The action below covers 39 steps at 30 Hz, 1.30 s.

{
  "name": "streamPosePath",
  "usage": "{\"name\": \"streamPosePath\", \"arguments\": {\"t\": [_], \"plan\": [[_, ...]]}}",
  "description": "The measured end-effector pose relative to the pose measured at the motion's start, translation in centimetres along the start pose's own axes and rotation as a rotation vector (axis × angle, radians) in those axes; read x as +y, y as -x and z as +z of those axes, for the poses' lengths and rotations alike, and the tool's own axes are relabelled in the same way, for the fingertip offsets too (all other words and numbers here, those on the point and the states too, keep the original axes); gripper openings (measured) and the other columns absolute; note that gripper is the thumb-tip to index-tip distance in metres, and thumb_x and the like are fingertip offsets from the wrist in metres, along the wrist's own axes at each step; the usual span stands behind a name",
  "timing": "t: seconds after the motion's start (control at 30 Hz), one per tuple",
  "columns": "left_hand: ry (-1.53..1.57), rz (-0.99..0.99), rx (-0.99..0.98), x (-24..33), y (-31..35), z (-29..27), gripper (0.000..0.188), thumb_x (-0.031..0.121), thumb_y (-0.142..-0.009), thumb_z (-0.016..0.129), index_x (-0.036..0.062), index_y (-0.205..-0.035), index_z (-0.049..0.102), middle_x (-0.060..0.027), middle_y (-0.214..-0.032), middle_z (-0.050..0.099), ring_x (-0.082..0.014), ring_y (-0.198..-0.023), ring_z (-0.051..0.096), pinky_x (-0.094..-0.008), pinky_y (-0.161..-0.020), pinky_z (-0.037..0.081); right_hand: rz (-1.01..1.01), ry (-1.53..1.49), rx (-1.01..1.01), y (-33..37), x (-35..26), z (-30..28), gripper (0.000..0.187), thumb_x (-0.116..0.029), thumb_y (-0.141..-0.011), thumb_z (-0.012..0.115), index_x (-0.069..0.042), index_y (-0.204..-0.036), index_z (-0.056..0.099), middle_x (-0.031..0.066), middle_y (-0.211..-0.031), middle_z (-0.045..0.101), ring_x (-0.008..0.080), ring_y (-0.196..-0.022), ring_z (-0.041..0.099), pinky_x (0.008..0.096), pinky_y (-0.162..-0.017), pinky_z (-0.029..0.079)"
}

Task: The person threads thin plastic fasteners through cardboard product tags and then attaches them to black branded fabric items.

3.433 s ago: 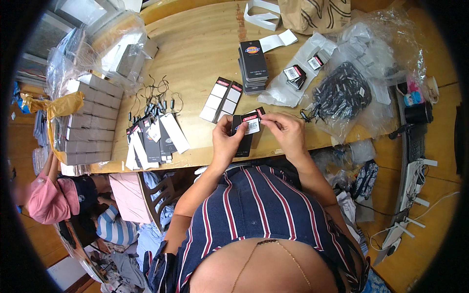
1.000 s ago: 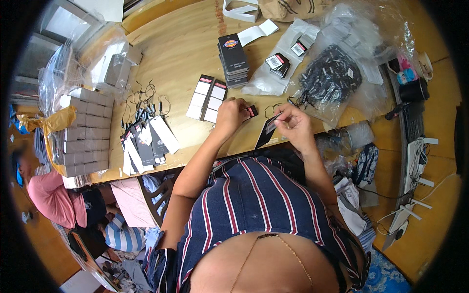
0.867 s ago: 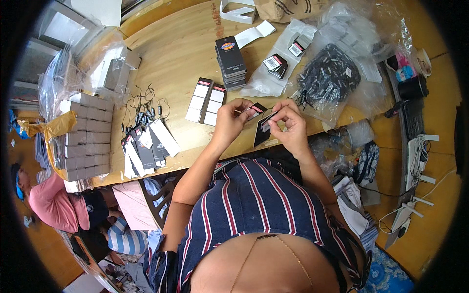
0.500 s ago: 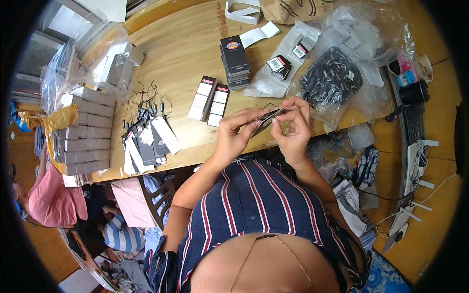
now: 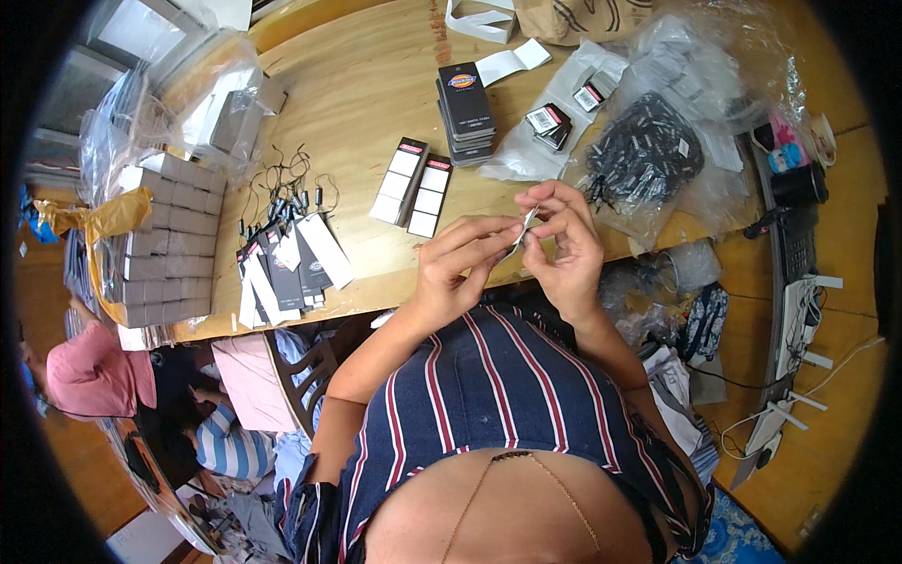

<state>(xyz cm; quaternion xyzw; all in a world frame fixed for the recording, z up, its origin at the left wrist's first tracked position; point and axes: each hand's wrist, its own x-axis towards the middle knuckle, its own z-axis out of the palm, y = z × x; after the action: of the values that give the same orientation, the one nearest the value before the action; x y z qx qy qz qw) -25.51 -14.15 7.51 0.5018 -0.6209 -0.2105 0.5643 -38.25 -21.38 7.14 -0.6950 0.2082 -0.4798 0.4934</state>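
Observation:
Above the table's near edge, my left hand and my right hand pinch a small hang tag between them. It is seen nearly edge-on, with a pale side showing, and the fingers cover most of it. Beyond my left hand lie two black tags with white label panels, one beside the other. A stack of black hang tags stands farther back. To the left, finished-looking black and white tags lie fanned out, with black strings attached.
Small barcoded cards rest on a plastic sheet. A clear bag of black string loops lies right. White boxes are piled left. Other people, one in a pink top, one in stripes, are at lower left.
The held tag has turned from a dark, slanted face to a more upright, edge-on pale sliver. My fingers have shifted slightly around it. The whole view has moved a little.

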Motion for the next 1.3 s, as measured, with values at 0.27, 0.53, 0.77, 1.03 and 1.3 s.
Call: {"name": "streamPosePath", "arguments": {"t": [0.27,0.53,0.77,1.03,1.3], "plan": [[0.566,-0.463,0.056,-0.2,0.9,-3.4,0.014,0.010,-0.075,0.059,-0.0017,-0.083,0.060,-0.0119,-0.088,0.056,-0.0178,-0.084,0.054,-0.0279,-0.073,0.043,-0.018,0.001,-0.228,-0.2,-0.2,2.2,0.016,0.006,-0.062,0.061,-0.001,-0.069,0.048,0.0104,-0.086,0.053,0.0201,-0.083,0.053,0.0282,-0.072,0.041],[0.319,-0.376,0.178,-0.9,2.2,-4.4,0.008,0.006,-0.077,0.054,-0.0013,-0.077,0.050,-0.0053,-0.077,0.049,-0.0113,-0.073,0.048,-0.0225,-0.069,0.039,0.107,-0.185,-0.245,-0.7,0.0,5.4,0.017,0.008,-0.065,0.058,0.000,-0.078,0.052,0.0084,-0.088,0.051,0.0166,-0.083,0.052,0.0261,-0.073,0.042],[0.533,-0.334,0.458,-2.1,2.8,-6.3,0.015,0.020,-0.087,0.041,0.0049,-0.084,0.040,-0.0096,-0.070,0.053,-0.0131,-0.060,0.050,-0.0229,-0.053,0.039,0.249,-0.408,-0.525,-1.0,1.6,5.3,0.022,0.009,-0.073,0.052,0.002,-0.094,0.050,0.0051,-0.086,0.048,0.0108,-0.082,0.050,0.0222,-0.075,0.042],[0.819,-0.310,0.718,-3.3,2.8,-8.6,0.013,0.019,-0.086,0.045,0.0063,-0.085,0.043,-0.0063,-0.067,0.050,-0.0147,-0.058,0.050,-0.0230,-0.052,0.041,0.353,-0.414,-0.730,-0.4,1.8,5.8,0.020,0.005,-0.073,0.054,0.001,-0.093,0.056,0.0059,-0.086,0.053,0.0130,-0.085,0.051,0.0230,-0.074,0.040],[0.740,-0.370,0.716,-1.9,2.8,-8.2,0.012,0.013,-0.081,0.052,0.0011,-0.085,0.053,-0.0066,-0.068,0.052,-0.0119,-0.054,0.048,-0.0205,-0.049,0.039,0.368,-0.371,-0.642,-0.6,1.7,5.2,0.014,-0.001,-0.069,0.062,-0.001,-0.082,0.058,0.0050,-0.081,0.052,0.0110,-0.076,0.051,0.0217,-0.066,0.040]]}}
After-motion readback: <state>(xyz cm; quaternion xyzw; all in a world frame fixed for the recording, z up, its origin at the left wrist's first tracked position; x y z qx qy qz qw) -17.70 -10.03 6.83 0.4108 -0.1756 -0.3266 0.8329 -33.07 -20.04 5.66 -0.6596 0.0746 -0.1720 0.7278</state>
